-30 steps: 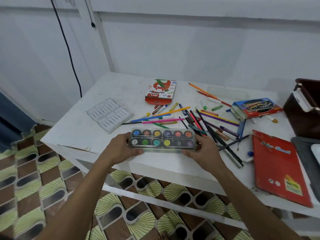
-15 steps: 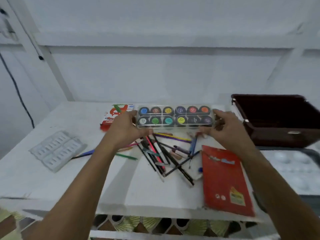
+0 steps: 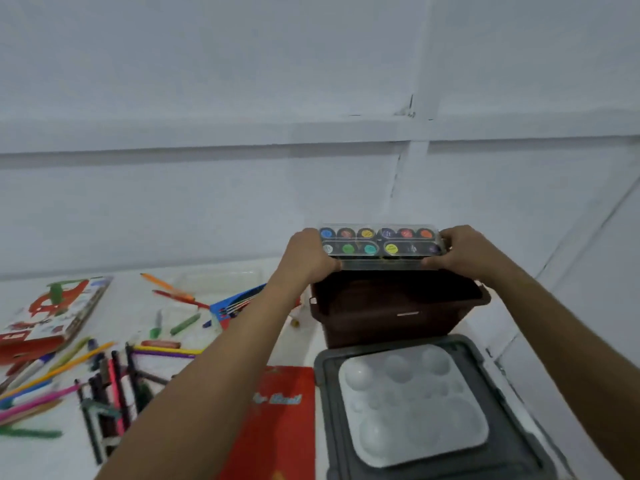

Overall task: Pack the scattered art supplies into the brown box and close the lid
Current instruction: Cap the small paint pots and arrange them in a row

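Both hands hold a clear paint case (image 3: 381, 244) by its ends, right of frame centre, directly above the open brown box (image 3: 398, 306). Left hand (image 3: 310, 256) fingers curl round the left end; right hand (image 3: 464, 251) fingers curl round the right end. Grey lid (image 3: 329, 410) with white palette (image 3: 412, 407) lies lower right. Pencils and crayons (image 3: 104, 368) scattered lower left, red booklet (image 3: 277, 420) bottom centre, on white table (image 3: 52, 459).

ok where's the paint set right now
In the head view the paint set is right of centre, held at each end by the left hand and right hand, just above the open brown box.
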A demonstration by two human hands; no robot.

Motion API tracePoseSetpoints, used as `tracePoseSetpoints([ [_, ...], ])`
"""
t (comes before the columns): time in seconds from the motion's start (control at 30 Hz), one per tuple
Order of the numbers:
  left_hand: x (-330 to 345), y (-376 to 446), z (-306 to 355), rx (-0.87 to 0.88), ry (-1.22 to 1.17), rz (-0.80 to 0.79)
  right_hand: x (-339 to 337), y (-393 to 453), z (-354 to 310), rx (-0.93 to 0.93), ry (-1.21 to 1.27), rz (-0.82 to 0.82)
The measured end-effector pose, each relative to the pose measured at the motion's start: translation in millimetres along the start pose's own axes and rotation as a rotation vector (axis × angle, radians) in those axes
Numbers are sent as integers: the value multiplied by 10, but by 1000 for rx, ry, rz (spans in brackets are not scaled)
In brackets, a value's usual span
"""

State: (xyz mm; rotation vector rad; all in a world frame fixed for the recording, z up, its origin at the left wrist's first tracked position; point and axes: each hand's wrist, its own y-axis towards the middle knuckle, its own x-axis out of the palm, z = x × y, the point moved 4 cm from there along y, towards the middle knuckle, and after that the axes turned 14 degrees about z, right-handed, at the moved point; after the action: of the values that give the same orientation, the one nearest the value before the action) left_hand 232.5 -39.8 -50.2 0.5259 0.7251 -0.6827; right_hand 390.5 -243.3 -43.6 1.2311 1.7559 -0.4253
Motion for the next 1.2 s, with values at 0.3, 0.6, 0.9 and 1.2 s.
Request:
tracePoseSetpoints([
  [0.3,614,175,0,-68,230,-90,311,197,317,-129,-71,-4],
  [0.6,887,252,-24,-94,493,-209,762,207,453,-100,-44,-264],
  [0.9,1090,365,-127,-72,591,-272,883,280,498,-50,76,-390],
  [1.2,1270,330,-203,-113,661,-386,949,260,498,2,102,-471],
])
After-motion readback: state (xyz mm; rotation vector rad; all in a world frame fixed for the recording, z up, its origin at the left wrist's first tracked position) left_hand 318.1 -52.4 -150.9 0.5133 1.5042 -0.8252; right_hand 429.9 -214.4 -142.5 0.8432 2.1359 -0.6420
